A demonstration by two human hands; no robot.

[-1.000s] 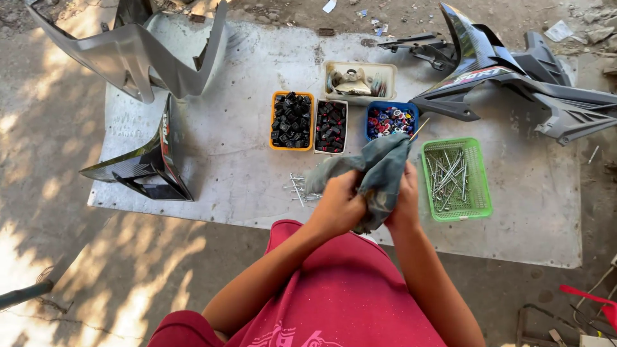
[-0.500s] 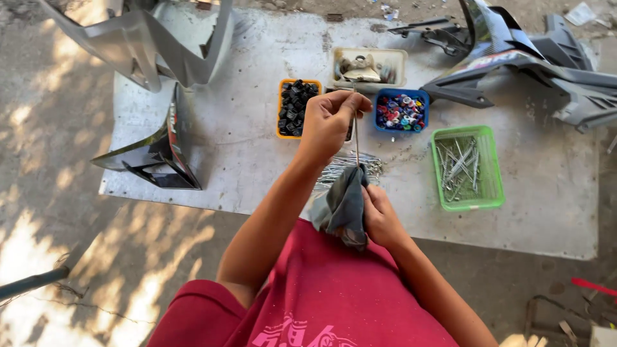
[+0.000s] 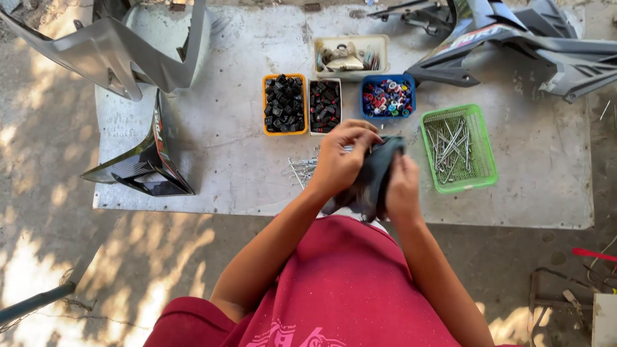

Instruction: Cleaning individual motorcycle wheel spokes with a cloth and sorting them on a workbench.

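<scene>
Dark cloth (image 3: 376,180): bunched, held above the desk's (image 3: 225,148) near edge between both hands. Left hand (image 3: 340,157) fingers clamped over its top; right hand (image 3: 402,189) fingers clamped on its side. Just beyond: green basket (image 3: 479,177) of long metal pins, blue tray (image 3: 369,83) of coloured pieces, loose pins (image 3: 302,168) on desk.
</scene>
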